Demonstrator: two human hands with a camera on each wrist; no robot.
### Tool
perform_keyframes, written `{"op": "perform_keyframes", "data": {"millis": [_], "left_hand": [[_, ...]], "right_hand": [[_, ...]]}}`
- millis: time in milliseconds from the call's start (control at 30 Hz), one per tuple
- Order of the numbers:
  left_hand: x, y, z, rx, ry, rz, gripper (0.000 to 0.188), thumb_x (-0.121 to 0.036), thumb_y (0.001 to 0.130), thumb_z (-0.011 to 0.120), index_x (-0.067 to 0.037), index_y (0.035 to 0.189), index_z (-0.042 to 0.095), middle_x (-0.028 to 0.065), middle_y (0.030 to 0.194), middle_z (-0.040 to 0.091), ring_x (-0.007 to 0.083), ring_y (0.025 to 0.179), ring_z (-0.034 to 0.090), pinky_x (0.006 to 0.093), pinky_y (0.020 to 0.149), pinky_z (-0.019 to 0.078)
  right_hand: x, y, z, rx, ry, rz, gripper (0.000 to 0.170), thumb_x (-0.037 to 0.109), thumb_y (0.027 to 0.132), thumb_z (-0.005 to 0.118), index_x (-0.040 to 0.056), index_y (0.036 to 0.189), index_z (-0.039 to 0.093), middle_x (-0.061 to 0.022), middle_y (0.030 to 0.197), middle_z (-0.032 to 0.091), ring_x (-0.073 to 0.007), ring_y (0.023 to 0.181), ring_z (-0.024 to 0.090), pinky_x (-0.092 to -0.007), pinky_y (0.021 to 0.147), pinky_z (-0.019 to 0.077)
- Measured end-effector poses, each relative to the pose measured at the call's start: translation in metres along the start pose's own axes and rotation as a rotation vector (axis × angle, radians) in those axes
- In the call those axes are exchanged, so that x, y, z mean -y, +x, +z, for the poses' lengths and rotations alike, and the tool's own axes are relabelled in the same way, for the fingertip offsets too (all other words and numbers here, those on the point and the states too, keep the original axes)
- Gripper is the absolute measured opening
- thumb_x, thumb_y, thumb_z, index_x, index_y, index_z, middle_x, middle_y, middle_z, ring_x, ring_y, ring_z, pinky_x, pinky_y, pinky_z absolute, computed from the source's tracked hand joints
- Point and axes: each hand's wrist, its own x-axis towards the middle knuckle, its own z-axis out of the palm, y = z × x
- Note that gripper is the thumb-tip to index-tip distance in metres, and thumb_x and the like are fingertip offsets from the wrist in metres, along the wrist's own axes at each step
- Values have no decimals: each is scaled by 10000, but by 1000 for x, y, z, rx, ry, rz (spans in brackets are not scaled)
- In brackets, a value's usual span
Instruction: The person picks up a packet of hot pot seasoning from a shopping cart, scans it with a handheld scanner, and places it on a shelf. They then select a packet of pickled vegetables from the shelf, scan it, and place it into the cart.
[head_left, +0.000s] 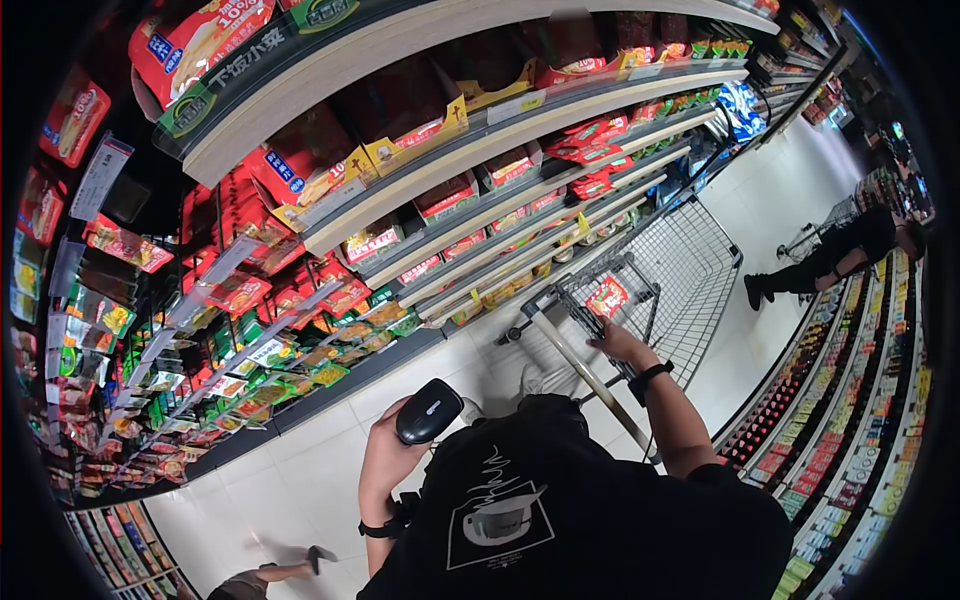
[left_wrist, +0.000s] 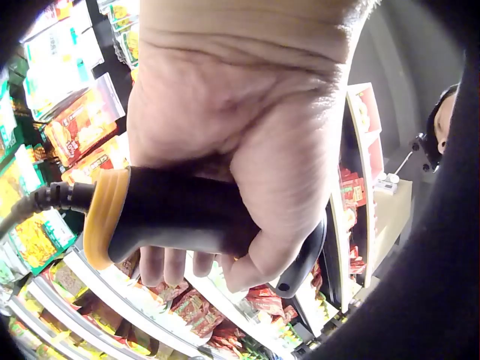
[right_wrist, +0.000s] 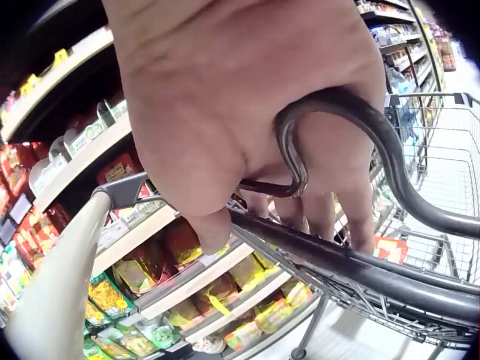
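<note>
My left hand [head_left: 388, 460] grips a black handheld scanner [head_left: 430, 411] over the floor, left of my body. In the left wrist view the fingers of that hand [left_wrist: 232, 112] wrap round the scanner's handle [left_wrist: 184, 214], which has an orange-yellow end and a cable. My right hand [head_left: 622, 345] is at the near end of a wire shopping cart [head_left: 705, 250], beside its pale push bar [head_left: 585, 370]. Seen from the right wrist, this hand [right_wrist: 251, 97] curls its fingers over a black rail [right_wrist: 337, 264]. A red-and-white packet [head_left: 606, 297] lies in the cart by that hand.
Shelves [head_left: 440, 145] of red, yellow and green packets run along the left and ahead. More shelves [head_left: 840, 400] line the right side. A person in dark clothes [head_left: 850, 250] stands in the aisle beyond the cart; another person [head_left: 245, 583] is at the lower left.
</note>
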Motion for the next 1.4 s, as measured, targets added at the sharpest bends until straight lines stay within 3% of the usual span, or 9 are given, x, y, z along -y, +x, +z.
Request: {"op": "perform_keyframes", "data": {"millis": [67, 133, 233, 433, 600, 900, 1167, 1267, 1400], "left_hand": [[2, -4, 1, 3, -3, -3, 482, 49, 777, 815, 26, 1255, 753, 186, 1314, 766, 348, 1132, 771, 375, 990, 595], [2, -7, 0, 18, -8, -12, 491, 45, 774, 827, 24, 1259, 753, 186, 1315, 767, 348, 1139, 770, 378, 993, 595], [14, -13, 1, -1, -17, 48, 459, 22, 794, 808, 42, 1249, 746, 167, 1208, 782, 280, 1049, 771, 349, 939, 586], [25, -25, -13, 16, -24, 49, 482, 21, 786, 862, 22, 1255, 755, 181, 1305, 770, 343, 1136, 771, 380, 992, 595], [36, -36, -25, 54, -15, 65, 442, 25, 803, 824, 28, 1240, 755, 178, 1275, 772, 315, 1101, 770, 365, 966, 588], [49, -36, -35, 188, 10, 166, 418, 34, 791, 813, 29, 1204, 751, 167, 1222, 770, 312, 1048, 770, 358, 937, 587], [44, -33, -21, 310, 6, 198, 428, 38, 782, 824, 23, 1204, 753, 176, 1262, 768, 321, 1072, 774, 364, 951, 591], [41, -41, -14, 317, 24, 239, 423, 30, 779, 839, 25, 1193, 754, 180, 1276, 767, 322, 1080, 775, 367, 959, 591], [40, -54, -6, 327, 40, 250, 419, 11, 780, 857, 26, 1186, 756, 178, 1283, 767, 323, 1087, 777, 376, 967, 592]], "right_hand": [[2, 3, 4, -31, 20, 35, 930, 384, 971, 810, -12, 1678, 355, -343, 1537, 596, -420, 1448, 592, -457, 1207, 473], [13, -6, 3, -36, 19, 71, 908, 385, 974, 808, -6, 1668, 373, -337, 1518, 612, -434, 1425, 605, -460, 1193, 484], [23, -12, 3, -37, 40, 34, 849, 375, 977, 807, -17, 1627, 426, -333, 1458, 649, -449, 1377, 627, -467, 1159, 499], [49, -33, 21, -83, -38, 65, 728, 356, 984, 782, 12, 1568, 517, -325, 1277, 732, -458, 1220, 706, -500, 1057, 552], [68, -53, 44, -144, -165, 104, 619, 352, 990, 753, 36, 1497, 591, -322, 1160, 757, -486, 1124, 722, -545, 985, 572], [78, -79, 102, -379, -383, 86, 314, 307, 936, 741, 51, 1117, 760, -239, 940, 787, -422, 910, 779, -552, 837, 623], [98, -117, 124, -283, -369, 128, 411, 240, 921, 740, 131, 1317, 756, -223, 998, 794, -418, 966, 774, -540, 887, 623], [80, -120, 144, -277, -381, 133, 503, 293, 923, 795, 122, 1391, 729, -212, 984, 792, -410, 946, 773, -531, 868, 621], [89, -145, 152, -306, -374, 81, 557, 272, 935, 803, 199, 1476, 693, -199, 993, 793, -399, 972, 770, -523, 887, 617]]}}
